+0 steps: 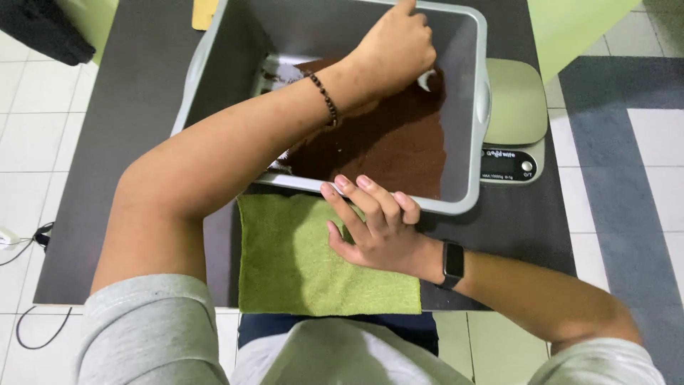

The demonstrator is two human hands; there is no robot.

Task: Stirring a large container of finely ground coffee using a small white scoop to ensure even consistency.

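**Hands at Grey Tub of Brown Powder: Condition as Found**

Pale floor tiles and a grey-banded mat surrounded a dark desk [142, 107] viewed from above. On it stood a grey rectangular plastic tub [467, 142], tilted so that its near rim rested low toward the person. Dark brown powder [399, 146] covered most of the tub floor; a bare light patch showed at the far left corner.

The left hand [395, 50] reached across into the tub, fingers [420, 36] curled shut around a small white object, apparently a scoop or spoon [426, 80], whose tip touched the powder near the far right side. How much of the tool lay inside the fist could not be told. A beaded bracelet [326, 98] sat on that wrist.

The right hand [374, 228] lay at the tub's near rim, fingers [363, 199] extended, loosely spread and holding nothing, fingertips pressed against the rim. In my judgement this steadied the tub against the working hand. A black watch [453, 262] was on that wrist.

A green cloth [299, 264] lay flat just below the tub, under the right hand, placed probably to catch spillage. A pale green kitchen scale [514, 114] stood to the right, touching or just beside the tub wall.
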